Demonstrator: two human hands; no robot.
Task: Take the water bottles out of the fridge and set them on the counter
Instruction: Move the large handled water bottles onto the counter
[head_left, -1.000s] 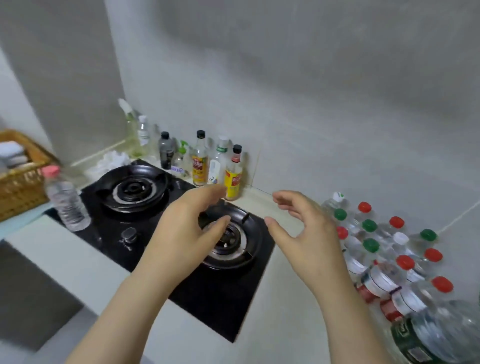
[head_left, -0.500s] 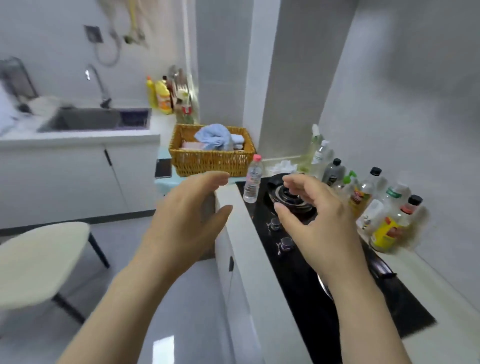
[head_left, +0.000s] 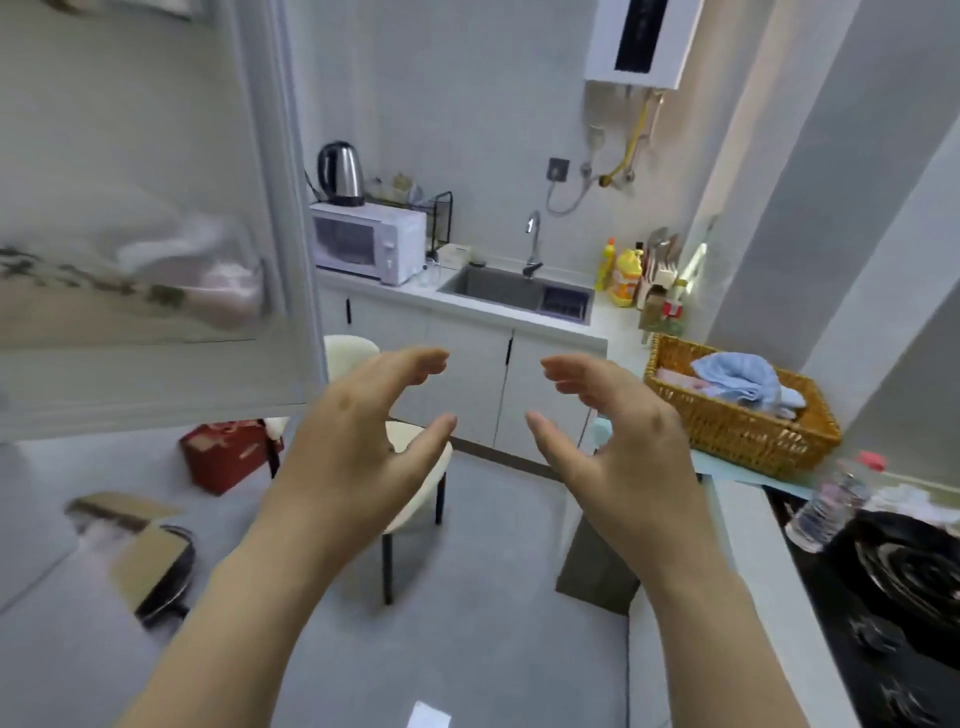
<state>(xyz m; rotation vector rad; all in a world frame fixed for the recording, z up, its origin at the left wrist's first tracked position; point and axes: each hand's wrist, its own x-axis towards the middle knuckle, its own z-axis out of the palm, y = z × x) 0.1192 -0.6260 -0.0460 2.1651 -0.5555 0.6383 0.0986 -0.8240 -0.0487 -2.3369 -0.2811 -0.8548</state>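
My left hand (head_left: 358, 436) and my right hand (head_left: 618, 431) hover side by side in mid-air over the floor, palms facing each other, fingers loosely curved, holding nothing. A white open fridge door (head_left: 156, 208) fills the upper left, blurred, with soft shapes on its shelf. One clear water bottle with a pink cap (head_left: 831, 501) stands at the counter's (head_left: 763, 582) left edge beside the black stove (head_left: 904, 587), far right. The fridge's inside is out of view.
A wicker basket (head_left: 737, 426) with cloths sits beyond the bottle. Ahead are a sink (head_left: 514, 291), a microwave (head_left: 369, 241) with a kettle (head_left: 340, 174) on top, and a cream chair (head_left: 415, 447). A red box (head_left: 228, 452) and cardboard (head_left: 140, 551) lie on the floor.
The view has swung left, away from the stove and the group of bottles on the counter, toward the room and the fridge door. Both hands stay raised, holding nothing.
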